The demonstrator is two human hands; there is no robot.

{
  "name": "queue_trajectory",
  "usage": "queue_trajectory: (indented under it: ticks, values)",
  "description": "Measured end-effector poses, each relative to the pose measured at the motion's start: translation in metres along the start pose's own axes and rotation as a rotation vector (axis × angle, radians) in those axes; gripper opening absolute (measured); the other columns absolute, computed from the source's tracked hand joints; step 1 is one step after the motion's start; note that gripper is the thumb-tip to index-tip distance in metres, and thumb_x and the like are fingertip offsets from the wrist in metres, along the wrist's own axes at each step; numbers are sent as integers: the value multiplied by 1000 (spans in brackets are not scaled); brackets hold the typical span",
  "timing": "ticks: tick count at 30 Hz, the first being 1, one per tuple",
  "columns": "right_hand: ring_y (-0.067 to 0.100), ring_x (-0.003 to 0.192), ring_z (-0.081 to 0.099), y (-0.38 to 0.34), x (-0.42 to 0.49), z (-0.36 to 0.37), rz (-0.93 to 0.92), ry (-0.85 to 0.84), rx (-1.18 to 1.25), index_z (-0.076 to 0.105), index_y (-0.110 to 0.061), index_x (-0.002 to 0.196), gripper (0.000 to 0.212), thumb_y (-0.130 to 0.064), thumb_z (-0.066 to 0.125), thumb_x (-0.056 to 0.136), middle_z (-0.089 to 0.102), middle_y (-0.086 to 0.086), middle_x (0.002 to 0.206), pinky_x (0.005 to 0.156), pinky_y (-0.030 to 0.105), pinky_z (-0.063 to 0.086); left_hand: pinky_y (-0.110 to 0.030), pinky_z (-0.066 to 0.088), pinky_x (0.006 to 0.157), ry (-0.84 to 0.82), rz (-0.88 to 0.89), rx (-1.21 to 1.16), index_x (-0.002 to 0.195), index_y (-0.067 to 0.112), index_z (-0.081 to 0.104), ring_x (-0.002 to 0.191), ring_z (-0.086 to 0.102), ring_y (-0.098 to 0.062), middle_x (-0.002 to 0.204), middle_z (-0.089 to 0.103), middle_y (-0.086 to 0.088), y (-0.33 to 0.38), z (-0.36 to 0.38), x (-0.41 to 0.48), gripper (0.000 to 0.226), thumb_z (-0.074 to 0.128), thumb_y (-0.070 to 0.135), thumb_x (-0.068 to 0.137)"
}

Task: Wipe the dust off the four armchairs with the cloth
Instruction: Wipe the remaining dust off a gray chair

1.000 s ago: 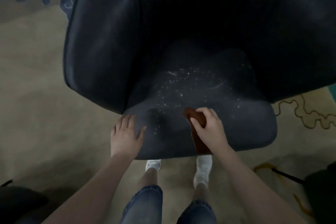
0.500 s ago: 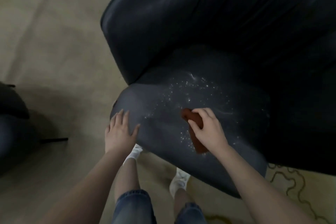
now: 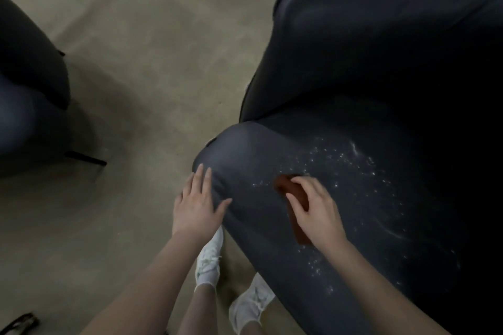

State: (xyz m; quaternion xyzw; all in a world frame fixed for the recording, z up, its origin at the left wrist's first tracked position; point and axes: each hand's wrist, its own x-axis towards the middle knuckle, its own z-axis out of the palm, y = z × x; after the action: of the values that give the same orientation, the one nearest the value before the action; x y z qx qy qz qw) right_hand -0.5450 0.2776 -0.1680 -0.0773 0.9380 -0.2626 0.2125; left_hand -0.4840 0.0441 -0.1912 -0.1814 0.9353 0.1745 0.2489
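Note:
A dark leather armchair (image 3: 381, 68) fills the right side of the head view. White dust specks (image 3: 345, 160) are scattered over its seat cushion. My right hand (image 3: 317, 212) grips a reddish-brown cloth (image 3: 292, 193) and presses it onto the seat at the near edge of the dust. My left hand (image 3: 197, 204) lies flat, fingers straight, on the seat's front left corner. Most of the cloth is hidden under my right hand.
A second dark armchair (image 3: 30, 95) stands at the left edge, one thin black leg (image 3: 85, 158) sticking out over the beige carpet (image 3: 152, 68). My feet in white shoes (image 3: 209, 261) stand beside the seat front. A dark object lies at the bottom left corner.
The view has swung left, so the armchair now sits further right and a second chair shows at the left. Both hands remain on the seat, the right still holding the cloth.

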Motion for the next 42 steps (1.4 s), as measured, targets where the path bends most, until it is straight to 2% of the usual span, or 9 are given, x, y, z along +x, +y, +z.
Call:
queue_trajectory:
  ticks: [6,10,15,20,22,26,34,40,42]
  values:
    - [29,124,49,-8,87,36,-196,125,-123,60,-15,128,33,-24,59,96,55,4,136,95,49,49,-37,18,119,51,75,-97,157,23,-10,151,-13,-16,164,-18,6,-15,36,42,90,39,65,94]
    - [28,116,49,-8,131,57,-268,172,-214,60,-13,128,33,-23,58,97,57,4,134,93,46,49,-34,4,121,93,146,-86,156,23,-13,150,-18,-16,163,-20,5,-15,57,66,95,35,72,90]
    - [30,96,55,0,120,91,-455,245,-309,67,-12,117,31,-27,52,95,64,5,119,83,38,47,-35,7,119,188,195,-95,158,20,9,152,-1,-20,166,4,0,-25,82,73,94,27,76,85]
    - [30,86,56,41,78,75,-765,94,-374,69,-10,113,23,-14,61,92,66,6,117,75,41,53,-34,5,116,218,215,-80,158,18,13,152,5,-23,165,11,-3,-26,86,76,91,31,73,87]
    - [30,89,57,54,84,63,-718,130,-370,70,-9,112,24,-13,63,90,66,7,117,75,42,54,-35,5,116,214,202,-87,158,19,13,152,5,-22,165,10,-2,-25,86,74,91,31,74,87]
    - [32,97,55,29,117,73,-361,328,-214,69,-8,113,26,-15,57,90,65,9,116,85,41,47,-31,-1,116,227,206,-95,158,20,9,152,0,-20,166,6,0,-25,88,76,92,27,75,86]
    - [26,87,53,55,44,82,-782,33,-407,68,-13,111,28,-5,63,84,66,4,117,65,40,50,-37,6,119,216,206,-138,158,23,9,152,-3,-17,166,4,2,-27,86,75,93,29,75,83]
    - [33,90,56,48,68,77,-449,325,-314,70,-4,108,25,0,64,84,66,12,113,81,44,51,-36,3,119,211,189,-152,158,23,9,152,-6,-15,166,1,5,-24,84,73,95,28,76,81]
    - [34,87,56,40,59,93,-538,288,-339,70,-5,109,26,-2,62,85,66,12,113,78,44,52,-34,1,119,209,196,-162,158,22,11,151,-7,-14,166,1,4,-23,79,72,96,27,76,80]
